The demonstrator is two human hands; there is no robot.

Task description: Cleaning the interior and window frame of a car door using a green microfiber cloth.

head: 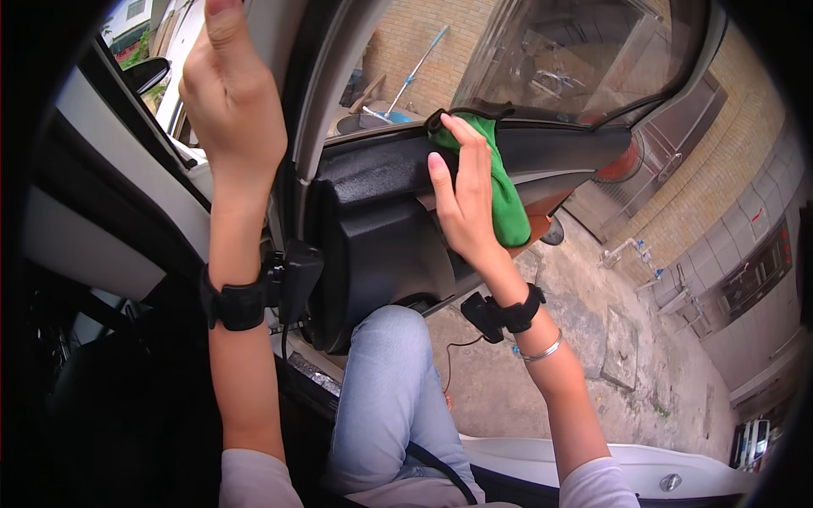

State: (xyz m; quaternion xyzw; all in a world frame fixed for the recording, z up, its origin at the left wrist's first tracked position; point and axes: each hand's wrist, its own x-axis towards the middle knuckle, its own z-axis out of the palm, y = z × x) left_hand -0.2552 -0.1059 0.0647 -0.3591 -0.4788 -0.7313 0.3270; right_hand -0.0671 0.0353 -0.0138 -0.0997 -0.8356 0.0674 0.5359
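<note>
A green cloth (508, 203) with a dark edge hangs over the upper part of the car door's inner panel (375, 168), against the base of the window glass (559, 70). My right hand (467, 181) holds it there, fingers stretched along the cloth and thumb apart. High on the left, my left hand (235, 108) is raised beside the door's window frame (324, 82). Its fingers curl away from view and the thumb tip is cut off by the picture's top, so whether it grips anything is hidden. Black straps with small devices sit on both wrists.
The car door stands open over a concrete yard (571, 305). My jeans-clad knee (390, 343) is bent below the door panel. A side mirror (147, 73) shows at upper left. Outside are a brick wall (425, 57), a mop (416, 73) and pipes (641, 260).
</note>
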